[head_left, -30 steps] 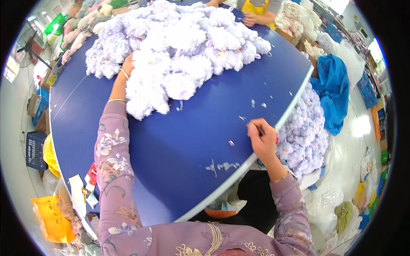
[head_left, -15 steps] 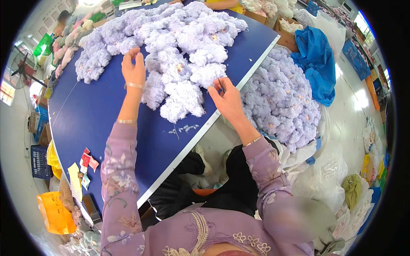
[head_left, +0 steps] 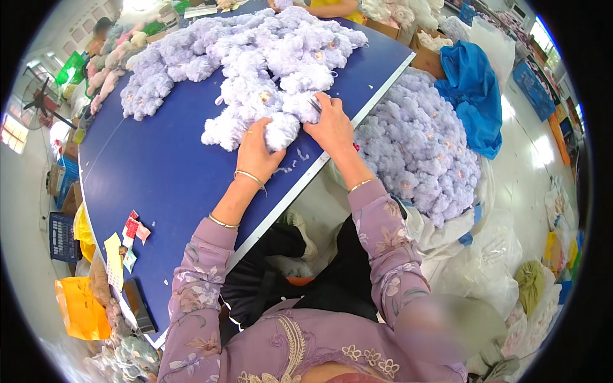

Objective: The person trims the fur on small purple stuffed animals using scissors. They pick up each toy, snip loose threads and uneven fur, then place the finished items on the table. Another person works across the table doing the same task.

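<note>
Left hand (head_left: 255, 153): moved rightward, now clasping lilac plush (head_left: 281, 133) | Right hand (head_left: 332, 127): clamped on slim dark tool (head_left: 316, 106) | Both hands now work close together

The right hand (head_left: 331, 127) hides most of a dark tool (head_left: 315, 105) near upper centre, and the top edge cuts off a co-worker in yellow (head_left: 335, 8).

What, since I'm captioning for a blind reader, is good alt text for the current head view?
A person's left hand grips a fluffy lilac piece on a blue table; the right hand holds a slim dark tool. Similar pieces lie heaped ahead and at right.
</note>
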The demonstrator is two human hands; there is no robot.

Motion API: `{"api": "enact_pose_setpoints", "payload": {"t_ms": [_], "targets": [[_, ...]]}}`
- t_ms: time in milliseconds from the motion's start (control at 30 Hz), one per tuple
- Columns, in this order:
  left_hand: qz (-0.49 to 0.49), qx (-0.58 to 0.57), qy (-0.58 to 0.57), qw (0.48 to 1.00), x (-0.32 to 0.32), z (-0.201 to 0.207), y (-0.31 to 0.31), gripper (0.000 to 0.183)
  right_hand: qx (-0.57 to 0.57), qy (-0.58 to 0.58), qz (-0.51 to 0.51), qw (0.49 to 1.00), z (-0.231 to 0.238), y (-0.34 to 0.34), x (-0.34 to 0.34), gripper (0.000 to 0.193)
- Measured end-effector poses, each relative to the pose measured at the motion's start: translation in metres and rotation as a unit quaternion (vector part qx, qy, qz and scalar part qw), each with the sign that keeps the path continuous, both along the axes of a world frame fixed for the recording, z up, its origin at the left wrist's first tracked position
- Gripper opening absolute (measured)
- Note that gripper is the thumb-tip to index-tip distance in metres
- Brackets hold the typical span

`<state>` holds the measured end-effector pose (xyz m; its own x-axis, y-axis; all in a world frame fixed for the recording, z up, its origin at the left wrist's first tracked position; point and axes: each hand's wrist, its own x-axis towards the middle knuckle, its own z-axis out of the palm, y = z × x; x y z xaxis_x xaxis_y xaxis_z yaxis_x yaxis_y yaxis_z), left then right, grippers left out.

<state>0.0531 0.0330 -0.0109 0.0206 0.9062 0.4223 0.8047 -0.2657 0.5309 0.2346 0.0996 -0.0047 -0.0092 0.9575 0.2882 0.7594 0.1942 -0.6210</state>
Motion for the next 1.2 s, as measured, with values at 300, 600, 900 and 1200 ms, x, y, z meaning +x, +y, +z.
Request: {"api": "enact_pose_setpoints", "payload": {"t_ms": [300,600,900,1200], "targets": [[-0.154,-0.148,-0.658,0.723,-0.006,-0.008,-0.011,0.049,-0.243,0.608,0.182,0.733,-0.001,-0.005,0.031,0.028],[-0.194,-0.164,-0.641,0.724,-0.003,-0.014,-0.011,0.045,-0.218,0.607,0.197,0.738,0.000,-0.003,0.050,0.034],[-0.225,-0.177,-0.615,0.735,-0.001,-0.024,-0.004,0.045,-0.089,0.701,0.246,0.664,0.030,-0.015,0.068,0.063],[-0.216,-0.264,-0.455,0.823,0.002,-0.009,-0.015,0.030,-0.121,0.388,0.254,0.878,0.017,-0.028,0.007,0.053]]}}
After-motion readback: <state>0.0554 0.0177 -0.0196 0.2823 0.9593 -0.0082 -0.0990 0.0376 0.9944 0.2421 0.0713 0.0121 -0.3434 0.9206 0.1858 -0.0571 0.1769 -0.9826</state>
